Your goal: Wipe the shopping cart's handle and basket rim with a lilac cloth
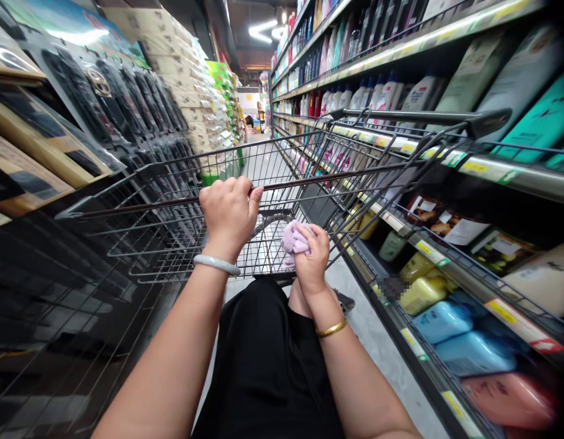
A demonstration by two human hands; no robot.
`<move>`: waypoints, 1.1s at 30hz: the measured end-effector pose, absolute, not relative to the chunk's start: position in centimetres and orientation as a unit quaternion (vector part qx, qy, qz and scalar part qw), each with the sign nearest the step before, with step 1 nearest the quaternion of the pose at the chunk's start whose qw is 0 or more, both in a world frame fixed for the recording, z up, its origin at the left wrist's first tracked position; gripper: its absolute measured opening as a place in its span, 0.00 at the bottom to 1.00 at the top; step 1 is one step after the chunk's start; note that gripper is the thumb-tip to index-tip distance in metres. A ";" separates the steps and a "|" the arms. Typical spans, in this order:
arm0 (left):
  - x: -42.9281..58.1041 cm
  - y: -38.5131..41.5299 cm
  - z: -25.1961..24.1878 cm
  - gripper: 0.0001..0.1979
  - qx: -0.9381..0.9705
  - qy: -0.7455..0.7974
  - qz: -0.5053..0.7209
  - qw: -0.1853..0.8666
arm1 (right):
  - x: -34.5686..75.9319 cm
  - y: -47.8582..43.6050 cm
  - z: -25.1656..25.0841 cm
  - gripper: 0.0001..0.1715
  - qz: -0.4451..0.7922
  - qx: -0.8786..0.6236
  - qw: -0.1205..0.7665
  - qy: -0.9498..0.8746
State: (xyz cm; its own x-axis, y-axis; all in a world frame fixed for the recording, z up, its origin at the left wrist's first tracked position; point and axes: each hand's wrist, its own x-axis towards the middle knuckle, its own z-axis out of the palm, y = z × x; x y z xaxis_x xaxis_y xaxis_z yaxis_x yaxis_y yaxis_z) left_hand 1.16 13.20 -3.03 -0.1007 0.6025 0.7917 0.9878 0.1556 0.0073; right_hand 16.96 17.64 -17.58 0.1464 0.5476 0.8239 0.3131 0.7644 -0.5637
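Fingers (227, 186) of the shopper's left hand (229, 213) curl over the brownish side rail (139, 207) of a wire shopping cart (149, 171), the thumb lying along it; their tips are hidden from me. Lower and to the right, the right hand (314, 259) pinches a bunched lilac cloth (292, 239) between thumb and bent fingers, its loose end hanging below them. That wad sits just past those fingers, against the view of the mesh; whether it touches wire, I can't tell.

I'd say a steady left hold matters most, since a cart on wheels would likely shift under any push. For the right, gathering the loose end into the palm should spare it from snagging on the wires, and a thick pad beyond the fingertips would give firmer contact. Some elbow room helps too: blue bottles (476, 353) line the shelf well right of the right fingers, below the gold bracelet's (331, 329) level.
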 end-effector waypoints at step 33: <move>1.3 13.2 -3.0 0.25 -0.578 -0.689 -0.297 0.322 | 17.9 17.9 -16.4 0.27 0.042 -0.367 0.698 -0.613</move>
State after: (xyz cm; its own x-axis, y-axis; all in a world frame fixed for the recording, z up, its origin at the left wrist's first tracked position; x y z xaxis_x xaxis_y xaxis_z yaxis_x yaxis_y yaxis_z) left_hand 1.32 13.21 -2.98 -0.1253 0.6051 0.7862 0.9870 0.1563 0.0371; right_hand 17.88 17.92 -16.35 0.2441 0.5093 0.8252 0.3920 0.7265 -0.5643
